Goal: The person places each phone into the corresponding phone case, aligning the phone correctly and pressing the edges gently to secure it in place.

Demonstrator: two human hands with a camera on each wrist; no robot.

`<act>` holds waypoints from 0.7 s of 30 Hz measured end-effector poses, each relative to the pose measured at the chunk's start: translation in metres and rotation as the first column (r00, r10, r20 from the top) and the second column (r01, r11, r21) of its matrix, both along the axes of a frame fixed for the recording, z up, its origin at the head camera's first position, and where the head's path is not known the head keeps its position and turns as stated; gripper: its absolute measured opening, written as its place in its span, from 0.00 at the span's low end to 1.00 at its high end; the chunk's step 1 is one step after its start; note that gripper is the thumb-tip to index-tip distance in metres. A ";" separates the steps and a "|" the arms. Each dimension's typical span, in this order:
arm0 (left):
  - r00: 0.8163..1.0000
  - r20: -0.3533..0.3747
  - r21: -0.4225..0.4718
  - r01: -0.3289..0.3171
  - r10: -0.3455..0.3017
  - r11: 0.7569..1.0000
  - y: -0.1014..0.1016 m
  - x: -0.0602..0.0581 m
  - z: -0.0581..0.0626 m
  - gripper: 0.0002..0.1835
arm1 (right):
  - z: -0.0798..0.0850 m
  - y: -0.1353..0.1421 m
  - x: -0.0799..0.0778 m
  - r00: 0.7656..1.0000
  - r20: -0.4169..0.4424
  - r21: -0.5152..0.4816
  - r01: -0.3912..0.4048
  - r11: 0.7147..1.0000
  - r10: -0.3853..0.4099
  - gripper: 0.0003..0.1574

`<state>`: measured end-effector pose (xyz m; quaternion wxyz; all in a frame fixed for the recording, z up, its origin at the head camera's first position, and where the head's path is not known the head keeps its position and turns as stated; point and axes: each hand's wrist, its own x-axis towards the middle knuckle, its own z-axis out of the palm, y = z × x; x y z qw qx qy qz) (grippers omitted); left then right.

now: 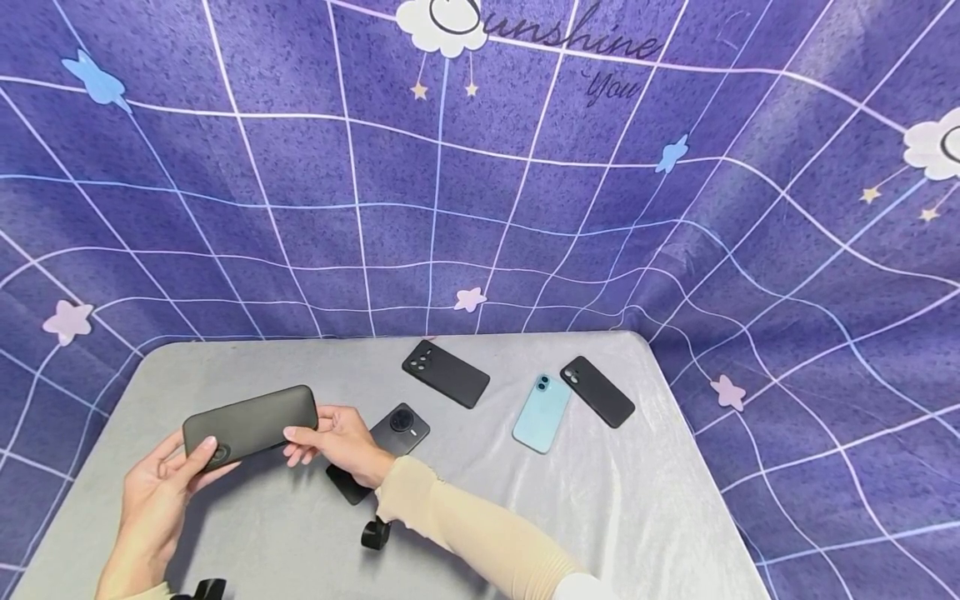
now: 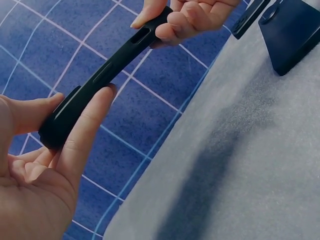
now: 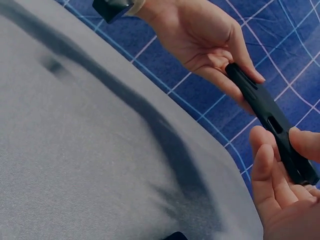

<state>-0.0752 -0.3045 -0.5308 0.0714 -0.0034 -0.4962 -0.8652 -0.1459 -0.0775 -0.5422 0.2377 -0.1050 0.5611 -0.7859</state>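
A dark phone case is held up over the left side of the table, tilted, with a round camera ring at its left end. My left hand pinches that end, thumb beside the ring and fingers behind. At the other end my right hand grips the case between thumb and fingers. Slots along the case's edge show in the left wrist view, where the case is seen side-on. Beneath my right hand lies a dark phone with a round camera, partly hidden by the hand and wrist.
Farther back lies a black phone case with camera holes. To the right are a light blue phone and another black case. A pale cloth covers the table; a purple patterned curtain hangs behind and beside it.
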 end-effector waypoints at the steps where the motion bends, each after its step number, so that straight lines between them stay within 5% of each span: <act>1: 1.000 -0.001 0.005 -0.001 0.001 1.000 0.000 0.000 0.000 0.20 | 0.000 0.000 0.000 1.000 -0.005 0.001 -0.005 1.000 0.005 0.03; 21: 1.000 -0.001 0.031 0.010 -0.010 0.999 -0.003 0.000 -0.001 0.21 | 0.006 0.003 -0.002 0.999 -0.002 -0.035 -0.046 0.998 0.046 0.05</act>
